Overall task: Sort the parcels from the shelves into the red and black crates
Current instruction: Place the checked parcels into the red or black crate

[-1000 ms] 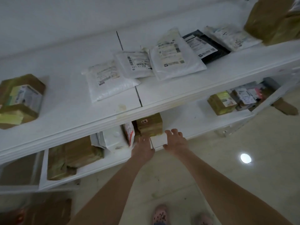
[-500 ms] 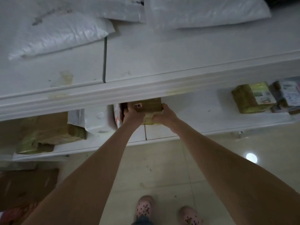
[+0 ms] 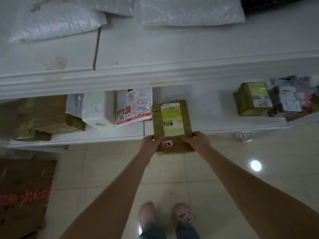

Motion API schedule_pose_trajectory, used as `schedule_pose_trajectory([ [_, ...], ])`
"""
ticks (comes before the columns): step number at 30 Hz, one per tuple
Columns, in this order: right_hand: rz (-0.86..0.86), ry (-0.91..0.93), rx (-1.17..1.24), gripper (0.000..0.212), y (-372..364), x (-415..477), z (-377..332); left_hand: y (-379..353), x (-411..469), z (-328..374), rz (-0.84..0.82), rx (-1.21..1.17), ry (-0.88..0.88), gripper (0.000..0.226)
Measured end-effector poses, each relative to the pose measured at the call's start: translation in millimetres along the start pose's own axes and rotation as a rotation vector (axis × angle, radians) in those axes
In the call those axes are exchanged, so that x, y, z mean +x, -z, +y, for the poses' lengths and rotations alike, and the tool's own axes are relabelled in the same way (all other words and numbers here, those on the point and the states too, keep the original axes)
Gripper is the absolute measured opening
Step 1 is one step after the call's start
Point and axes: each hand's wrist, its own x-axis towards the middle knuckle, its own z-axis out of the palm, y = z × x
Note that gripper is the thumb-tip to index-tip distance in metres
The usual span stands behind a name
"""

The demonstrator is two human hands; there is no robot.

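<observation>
The left hand [image 3: 151,144] and the right hand [image 3: 198,141] each curl their fingers tight on one side of a brown taped parcel [image 3: 172,118], at its near end. The parcel lies on the lower shelf [image 3: 86,137], sticking out past the front edge. This looks like the picking-up step. Next it needs lifting clear and carrying to a crate; no crate shows here.

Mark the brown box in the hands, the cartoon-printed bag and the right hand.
brown box [image 3: 172,119], head view, on its yellow label.
cartoon-printed bag [image 3: 134,107], head view, on its printed front.
right hand [image 3: 198,142], head view, on the back of the hand.
</observation>
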Motion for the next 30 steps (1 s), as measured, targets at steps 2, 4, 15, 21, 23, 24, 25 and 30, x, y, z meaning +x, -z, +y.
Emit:
schedule_pose_trajectory([
  [2, 0.000, -0.040, 0.037, 0.041, -1, -3, 13, -6, -8, -10, -0.028, -0.032, 0.028, 0.028],
  [4, -0.013, -0.066, 0.119, 0.039, -5, -4, 23, -10, -12, -18, -0.037, -0.064, 0.039, 0.034],
  [15, -0.113, -0.066, 0.394, 0.050, 12, -52, 16, 20, -57, -1, -0.102, -0.199, 0.038, 0.044],
  [21, -0.144, 0.025, 0.382, 0.038, 27, -96, -26, 54, -99, 12, -0.041, -0.308, 0.011, 0.038],
  [23, -0.144, 0.057, 0.344, 0.038, 26, -111, -42, 69, -114, 15, 0.007, -0.339, 0.002, 0.035],
  [24, -0.148, 0.072, 0.321, 0.040, 24, -118, -49, 77, -121, 15, 0.031, -0.350, -0.001, 0.035],
  [25, -0.156, 0.085, 0.302, 0.043, 21, -126, -57, 85, -128, 14, 0.057, -0.353, -0.007, 0.035],
  [30, -0.241, 0.179, 0.194, 0.049, -8, -166, -89, 131, -162, -13, 0.227, -0.417, -0.010, 0.056],
])
